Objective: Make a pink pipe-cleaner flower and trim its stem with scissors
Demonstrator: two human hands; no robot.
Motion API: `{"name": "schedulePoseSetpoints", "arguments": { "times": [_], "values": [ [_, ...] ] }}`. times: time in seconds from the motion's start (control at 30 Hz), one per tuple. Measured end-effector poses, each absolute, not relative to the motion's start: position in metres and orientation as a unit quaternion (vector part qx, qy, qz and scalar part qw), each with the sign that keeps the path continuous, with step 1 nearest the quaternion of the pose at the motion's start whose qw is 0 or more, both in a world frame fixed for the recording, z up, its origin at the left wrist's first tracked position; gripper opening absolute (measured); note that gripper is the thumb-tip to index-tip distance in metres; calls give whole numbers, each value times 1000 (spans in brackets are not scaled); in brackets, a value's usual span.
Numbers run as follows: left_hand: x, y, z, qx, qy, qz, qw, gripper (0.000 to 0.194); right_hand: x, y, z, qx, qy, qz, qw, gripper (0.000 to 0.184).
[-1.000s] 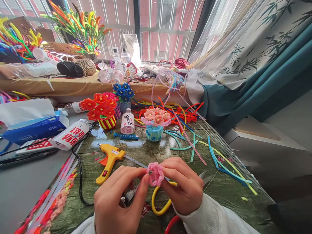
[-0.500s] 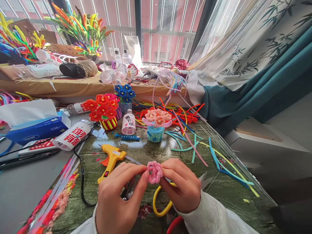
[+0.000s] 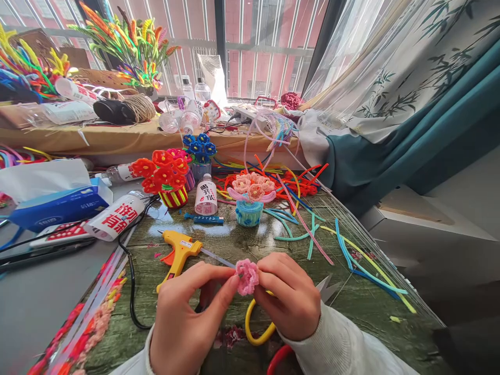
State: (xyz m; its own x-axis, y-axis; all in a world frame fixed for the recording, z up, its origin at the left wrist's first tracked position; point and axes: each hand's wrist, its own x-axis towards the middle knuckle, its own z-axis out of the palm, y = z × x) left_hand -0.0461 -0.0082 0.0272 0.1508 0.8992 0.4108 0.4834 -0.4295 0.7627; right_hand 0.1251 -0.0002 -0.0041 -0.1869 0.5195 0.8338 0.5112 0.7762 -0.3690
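Between both hands, above the table's near part, is a small pink pipe-cleaner flower [image 3: 247, 277] with its ruffled petals facing me. My left hand [image 3: 195, 307] pinches its left edge between thumb and forefinger. On the opposite edge, the fingers of my right hand [image 3: 291, 297] are closed on the petals. Under the right hand lie scissors with a yellow handle loop [image 3: 253, 333] and grey blades [image 3: 326, 287], their middle hidden. A yellow glue gun [image 3: 179, 252] with a clear glue stick lies just beyond my left hand.
A blue pot of pink flowers [image 3: 249, 212], a pot of red flowers [image 3: 172, 195] and a small bottle [image 3: 205, 195] stand farther back. Loose pipe cleaners [image 3: 312, 234] spread over the right side. A tissue box [image 3: 62, 205] is at left, near a black cable [image 3: 132, 291].
The pink flower has turned slightly, so its petals face me more openly. Both hands have shifted a little to the left, still gripping it.
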Motion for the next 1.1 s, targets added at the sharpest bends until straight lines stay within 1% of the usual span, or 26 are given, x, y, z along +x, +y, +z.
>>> {"name": "schedulePoseSetpoints", "arguments": {
  "times": [0.13, 0.4, 0.47, 0.63, 0.77, 0.87, 0.97, 1.1],
  "values": [
    [-48, -6, 29, 729, 460, 452, 228, 2, 125, -1, -5, -335, -770, 12, 543, 13],
    [-50, -6, 29, 730, 465, 436, 248, 3, 124, -1, -4, -330, -766, 40, 551, 11],
    [-51, -6, 28, 728, 456, 447, 251, 3, 124, -2, -5, -341, -747, 93, 563, 11],
    [-49, -5, 31, 733, 421, 465, 263, 9, 126, -2, -4, -350, -655, 306, 596, 12],
    [-46, -7, 38, 746, 413, 477, 212, 10, 123, -1, -4, -309, -568, 484, 590, 8],
    [-43, -9, 38, 739, 426, 496, 162, 9, 120, 0, -7, -265, -481, 625, 554, 14],
    [-43, -11, 34, 744, 425, 498, 132, 13, 118, 0, -10, -249, -436, 688, 524, 21],
    [-44, -10, 32, 770, 403, 483, 109, 15, 118, 0, -11, -253, -422, 700, 518, 24]
  ]
}}
